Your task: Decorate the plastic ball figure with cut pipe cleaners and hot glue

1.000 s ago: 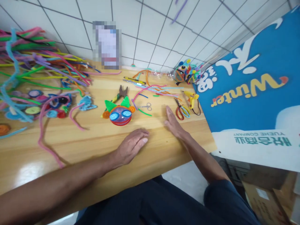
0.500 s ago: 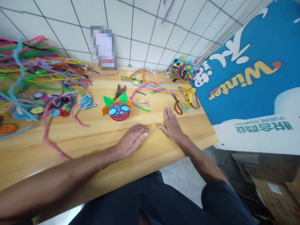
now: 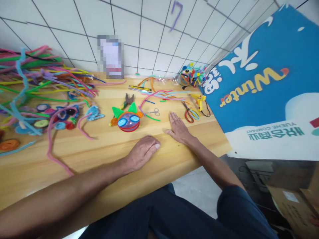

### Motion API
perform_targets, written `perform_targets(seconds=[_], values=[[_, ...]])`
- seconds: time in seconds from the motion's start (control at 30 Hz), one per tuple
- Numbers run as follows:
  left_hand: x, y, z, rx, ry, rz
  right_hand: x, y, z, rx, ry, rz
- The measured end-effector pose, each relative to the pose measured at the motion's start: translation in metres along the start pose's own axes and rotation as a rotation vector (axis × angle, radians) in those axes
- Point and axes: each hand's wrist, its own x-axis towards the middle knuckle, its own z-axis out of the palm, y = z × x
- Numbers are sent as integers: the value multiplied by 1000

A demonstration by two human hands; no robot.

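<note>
Since a second ago our right hand (image 3: 179,130) has turned palm-down and shifted left, farther from the red-and-blue-handled scissors (image 3: 188,110), while our left hand (image 3: 143,152) stays about where it was. Our right fingers lie straight and slightly spread on the desk (image 3: 159,172), gripping nothing we can see. Our left fingers are bent and pressed together, and we cannot tell whether they close over anything. Beyond them, to the far left, the cat-faced figure (image 3: 128,118) sits untouched, just in front of the pliers (image 3: 129,98) and near the small scissors (image 3: 152,112).

Resting like this, we do well to keep both wrists loose and the right fingertips apart from the blades and the glue gun (image 3: 200,100), whose nozzle could be hot.

Our left palm is hidden, and the figure covers part of the pliers' handles. Farther left, the heap of fuzzy stems (image 3: 40,59) is too tangled to separate by eye and is cut off at the edge; the phone-shaped object (image 3: 111,56) at the far wall is pixelated.
</note>
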Motion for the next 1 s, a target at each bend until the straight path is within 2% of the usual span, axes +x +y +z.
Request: perform_targets(seconds=[0.17,0.37,0.5,0.63,0.87,1.0], values=[[0,0,0,-8,-4,-6,10,9,-1,17,39,70],[0,-3,1,-8,-5,-6,0,0,1,4,29,43],[0,-3,2,-14,-9,5,14,-1,-4,-8,6,82],[0,-2,1,-16,-9,5,25,1,-6,8,39,158],[-1,-4,3,-3,-9,12,38,-15,-2,5,39,106],[-1,-7,4,0,-16,28,33,-16,2,9,58,89]])
